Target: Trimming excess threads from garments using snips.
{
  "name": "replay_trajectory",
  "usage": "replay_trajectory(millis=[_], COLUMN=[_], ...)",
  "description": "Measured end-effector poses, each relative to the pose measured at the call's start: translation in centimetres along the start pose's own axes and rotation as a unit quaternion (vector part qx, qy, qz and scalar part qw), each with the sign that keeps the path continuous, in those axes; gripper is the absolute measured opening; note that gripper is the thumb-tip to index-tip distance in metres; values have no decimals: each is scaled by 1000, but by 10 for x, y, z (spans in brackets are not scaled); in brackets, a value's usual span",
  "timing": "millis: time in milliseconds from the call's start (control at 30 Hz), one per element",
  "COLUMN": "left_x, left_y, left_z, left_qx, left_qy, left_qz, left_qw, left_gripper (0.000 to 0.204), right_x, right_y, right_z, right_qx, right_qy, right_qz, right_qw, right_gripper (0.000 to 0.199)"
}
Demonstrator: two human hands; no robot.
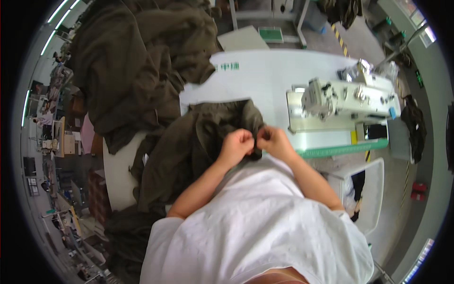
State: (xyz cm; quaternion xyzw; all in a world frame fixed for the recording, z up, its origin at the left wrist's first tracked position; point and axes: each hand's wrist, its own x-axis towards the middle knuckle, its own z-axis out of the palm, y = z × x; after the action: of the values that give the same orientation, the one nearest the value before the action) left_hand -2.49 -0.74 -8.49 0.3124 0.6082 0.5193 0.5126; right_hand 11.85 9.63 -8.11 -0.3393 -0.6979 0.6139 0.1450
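A dark olive-brown garment (189, 142) lies bunched on the table in front of me, its near right edge drawn up close to my body. My left hand (238, 146) is closed on the cloth at that edge, fingers curled in a pinch. Just to its right, my right hand (274, 142) pinches the same edge with thumb and fingertips. Only a narrow gap separates the two hands. Anything small between the fingertips is too fine to make out.
A white sewing machine (350, 99) stands on the right of the white table (265, 71). Heaped dark brown cloth (137, 61) covers the far left. A white bin (376, 189) with cloth inside is at my right. More dark cloth (125, 236) hangs at lower left.
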Motion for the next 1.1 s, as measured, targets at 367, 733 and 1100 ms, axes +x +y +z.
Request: replay_trajectory(millis=[367,733,1100], left_x=[-18,-30,-30], left_y=[22,12,2], left_z=[2,10,18], left_qx=[-77,-97,-33], left_qy=[-27,-6,-12], left_qz=[-31,-79,-25], left_qw=[996,992,999], left_gripper=[13,16,15], right_x=[-21,-68,-95], right_y=[-20,-35,-39], right_z=[-2,-2,4], right_qx=[185,170,549], right_qy=[-30,52,-61], right_qz=[33,28,252], right_qw=[982,984,795], right_gripper=[6,18,35])
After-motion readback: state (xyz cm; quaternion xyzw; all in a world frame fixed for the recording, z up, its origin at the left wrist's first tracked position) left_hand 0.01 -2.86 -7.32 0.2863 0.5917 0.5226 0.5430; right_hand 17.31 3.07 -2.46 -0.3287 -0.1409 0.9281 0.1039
